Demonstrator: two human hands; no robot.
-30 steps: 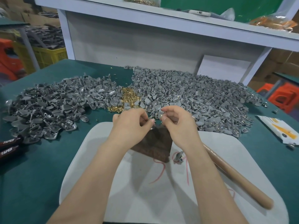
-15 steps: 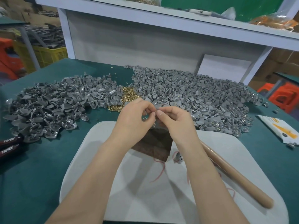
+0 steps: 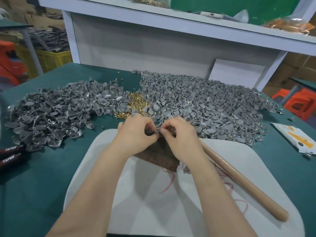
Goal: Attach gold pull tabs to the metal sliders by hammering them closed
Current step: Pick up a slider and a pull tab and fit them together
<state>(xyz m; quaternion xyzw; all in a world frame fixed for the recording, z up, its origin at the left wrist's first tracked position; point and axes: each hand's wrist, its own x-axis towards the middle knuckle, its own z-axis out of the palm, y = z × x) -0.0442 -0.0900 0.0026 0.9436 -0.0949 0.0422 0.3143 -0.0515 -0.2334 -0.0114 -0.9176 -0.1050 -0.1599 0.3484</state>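
Head view: green surface [image 3: 51,177] heaped mid-frame with grey sliders [image 3: 205,103]; hammer [image 3: 239,182] parked lower right, ready for striking; left hand [image 3: 135,135] and right hand [image 3: 183,139] at centre, fingertips pinching one slider [image 3: 158,131], likely fitting a tab; gold tabs [image 3: 136,104] just above, within reach.

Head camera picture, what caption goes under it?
Left hand and right hand pinch a small part near grey slider heaps.

The table cover [image 3: 51,177] is dark green. Grey sliders lie heaped at mid-left [image 3: 56,117] and mid-right [image 3: 205,106], with gold pull tabs [image 3: 135,106] between them. At lower centre a white mat [image 3: 153,211] bears a mottled brown block [image 3: 159,156], red thread [image 3: 169,182] and a tan hammer handle [image 3: 239,182]. A yellow crate [image 3: 51,60] is at upper left and orange stools [image 3: 301,105] at right.
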